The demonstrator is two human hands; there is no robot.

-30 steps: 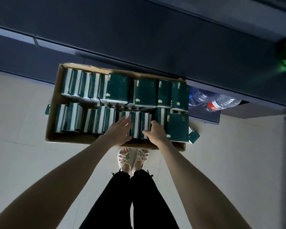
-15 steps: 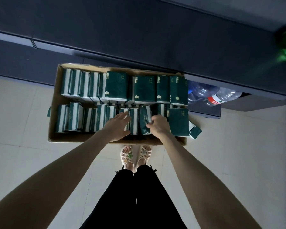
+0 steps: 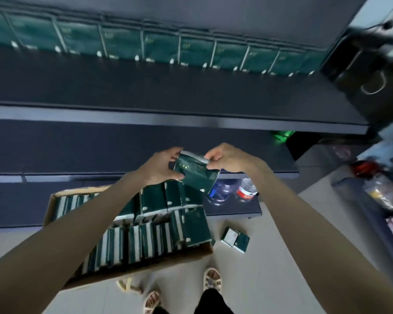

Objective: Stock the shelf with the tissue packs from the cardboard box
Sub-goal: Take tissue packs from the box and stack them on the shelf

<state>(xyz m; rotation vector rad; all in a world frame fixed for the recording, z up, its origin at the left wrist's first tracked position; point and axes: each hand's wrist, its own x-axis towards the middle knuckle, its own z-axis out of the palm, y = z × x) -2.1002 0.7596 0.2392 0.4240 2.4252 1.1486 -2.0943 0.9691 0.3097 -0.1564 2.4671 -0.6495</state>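
I hold one dark green tissue pack [image 3: 196, 172] up in front of the dark shelf unit, above the cardboard box. My left hand [image 3: 161, 167] grips its left side and my right hand [image 3: 225, 158] pinches its upper right corner. The cardboard box [image 3: 55, 200] lies on the floor below, filled with several green and white tissue packs [image 3: 150, 236]. A row of several green packs [image 3: 145, 46] stands on the upper shelf [image 3: 168, 91].
A loose green pack [image 3: 235, 239] lies on the floor right of the box. Water bottles [image 3: 245, 189] lie on the bottom shelf. A dark bag [image 3: 368, 64] sits at the upper right, and assorted goods [image 3: 381, 196] fill the right edge. My sandalled feet [image 3: 211, 279] stand before the box.
Both hands have come up out of the box with one tissue pack between them. The view has tilted upward, bringing the stocked upper shelf into sight.
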